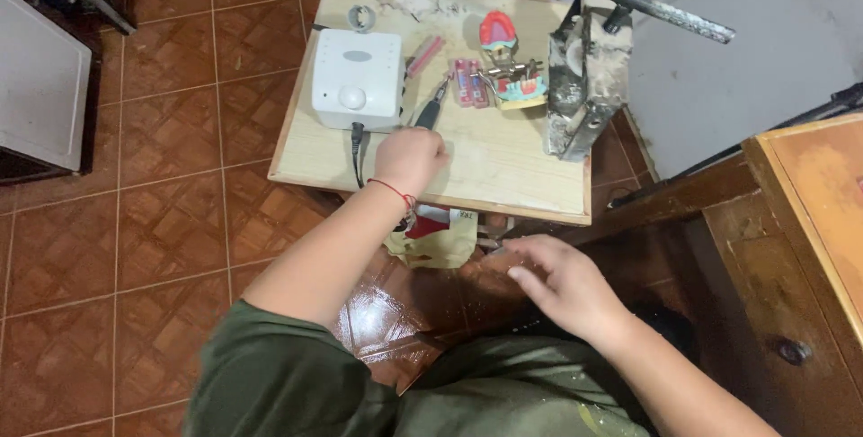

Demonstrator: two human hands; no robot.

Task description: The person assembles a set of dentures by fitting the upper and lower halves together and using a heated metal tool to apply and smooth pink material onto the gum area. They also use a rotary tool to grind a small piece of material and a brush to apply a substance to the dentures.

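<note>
White control box [357, 79]; pale wooden table [503, 167]; reddish-brown floor tiles [171, 221].

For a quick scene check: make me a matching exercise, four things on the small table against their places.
Things:
1 white control box
2 dark handpiece
3 pink denture model
4 grey metal press

Places:
a table's right edge
b table's left part
c at the left hand
d middle, left of the press

Pairs: 1-b, 2-c, 3-d, 4-a
</note>
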